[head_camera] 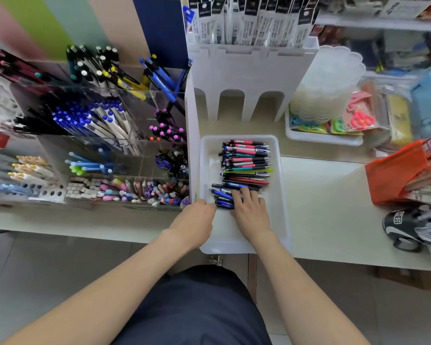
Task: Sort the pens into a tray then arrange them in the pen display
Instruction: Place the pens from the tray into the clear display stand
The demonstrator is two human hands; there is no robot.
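Observation:
A white tray [280,195] sits on the counter and holds a pile of pens lying sideways: pink, black, teal and red ones [246,160] at the far end, blue ones [223,195] nearest me. My right hand [250,211] lies inside the tray with its fingers spread over the blue pens. My left hand [193,224] rests at the tray's left rim, fingertips touching the ends of the blue pens. To the left stands the clear acrylic pen display [115,143], its compartments filled with several kinds of pens.
A white refill rack [246,70] stands behind the tray. A white bin of scissors [324,135] and stacked clear containers [326,83] lie at the right back. Orange folders [396,170] and a black cap [413,227] occupy the right side. The counter edge runs just below the tray.

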